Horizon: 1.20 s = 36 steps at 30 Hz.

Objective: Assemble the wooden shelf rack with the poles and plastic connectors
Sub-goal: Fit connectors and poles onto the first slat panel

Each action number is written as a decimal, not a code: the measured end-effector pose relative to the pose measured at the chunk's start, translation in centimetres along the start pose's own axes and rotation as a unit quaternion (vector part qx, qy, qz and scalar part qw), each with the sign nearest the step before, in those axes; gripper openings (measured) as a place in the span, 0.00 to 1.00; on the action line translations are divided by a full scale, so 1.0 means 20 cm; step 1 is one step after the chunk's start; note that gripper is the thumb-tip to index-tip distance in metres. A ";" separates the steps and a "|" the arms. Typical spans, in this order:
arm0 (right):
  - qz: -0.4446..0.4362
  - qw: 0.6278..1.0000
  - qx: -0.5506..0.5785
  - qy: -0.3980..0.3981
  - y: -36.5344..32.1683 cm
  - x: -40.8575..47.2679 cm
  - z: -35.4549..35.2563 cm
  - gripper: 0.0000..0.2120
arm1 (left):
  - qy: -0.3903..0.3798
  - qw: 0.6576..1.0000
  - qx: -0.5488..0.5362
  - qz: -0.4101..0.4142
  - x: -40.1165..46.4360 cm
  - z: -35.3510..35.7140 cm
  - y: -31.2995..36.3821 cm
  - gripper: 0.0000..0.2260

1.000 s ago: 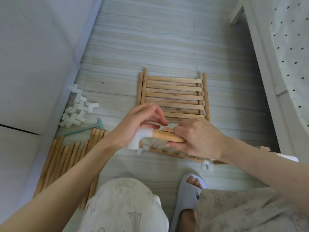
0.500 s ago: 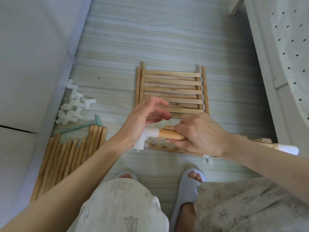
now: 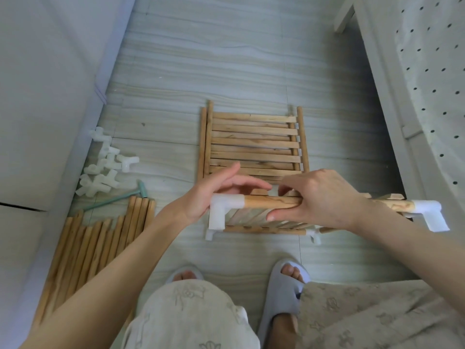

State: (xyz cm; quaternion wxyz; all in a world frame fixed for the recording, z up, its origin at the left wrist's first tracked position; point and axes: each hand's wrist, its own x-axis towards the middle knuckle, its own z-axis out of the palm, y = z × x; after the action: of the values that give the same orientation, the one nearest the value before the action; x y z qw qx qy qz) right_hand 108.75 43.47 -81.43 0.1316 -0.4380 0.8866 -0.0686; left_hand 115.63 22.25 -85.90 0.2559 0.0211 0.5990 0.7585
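My right hand (image 3: 322, 197) grips a wooden pole (image 3: 271, 202) that forms the near top rail of a slatted shelf panel (image 3: 251, 217) held up off the floor. A white plastic elbow connector (image 3: 221, 207) caps the pole's left end and another white connector (image 3: 432, 215) caps its right end. My left hand (image 3: 216, 195) is behind the left connector with fingers straight, its palm against the connector. A stack of slatted shelf panels (image 3: 254, 144) lies flat on the floor beyond my hands.
A pile of white plastic connectors (image 3: 105, 167) lies by the left wall, with a green mallet (image 3: 118, 200) beside it. Several loose wooden poles (image 3: 95, 248) lie at lower left. A white bed frame (image 3: 392, 102) runs along the right. My slippered feet (image 3: 284, 285) stand below.
My left hand has uncurled from the left connector and its fingers now stretch out flat. The held panel has risen and levelled, and the right connector has come into view.
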 end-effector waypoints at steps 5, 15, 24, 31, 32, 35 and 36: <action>-0.010 1.000 -0.014 0.015 0.00 0.00 0.03 0.42 | -0.003 0.999 -0.031 0.014 0.01 0.01 -0.01 0.25; -0.064 0.995 -0.014 0.078 -0.01 0.01 0.02 0.33 | 0.072 0.996 -0.040 0.026 0.03 0.04 -0.04 0.25; -0.003 0.999 -0.033 0.000 -0.05 0.08 0.00 0.37 | 0.061 0.993 -0.095 0.013 0.04 -0.04 0.01 0.21; 0.087 0.990 0.069 -0.091 0.17 0.05 -0.10 0.17 | 0.203 0.976 -0.074 0.016 -0.08 -0.27 0.06 0.22; 0.105 0.988 0.066 -0.090 0.21 0.04 -0.10 0.14 | 0.241 0.969 -0.056 0.011 -0.10 -0.29 0.07 0.22; 0.126 0.989 0.061 -0.053 0.25 0.02 -0.11 0.16 | 0.320 0.939 0.120 -0.019 -0.11 -0.28 0.17 0.15; 0.127 0.989 0.060 -0.042 0.24 0.03 -0.11 0.16 | 0.315 0.921 0.227 -0.025 -0.11 -0.26 0.21 0.13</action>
State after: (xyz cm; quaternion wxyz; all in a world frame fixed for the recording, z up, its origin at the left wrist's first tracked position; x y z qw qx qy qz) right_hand 104.19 45.97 -80.47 0.2022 -0.3159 0.9230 -0.0858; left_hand 114.21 16.07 -82.97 0.0611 -0.1762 0.8048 0.5635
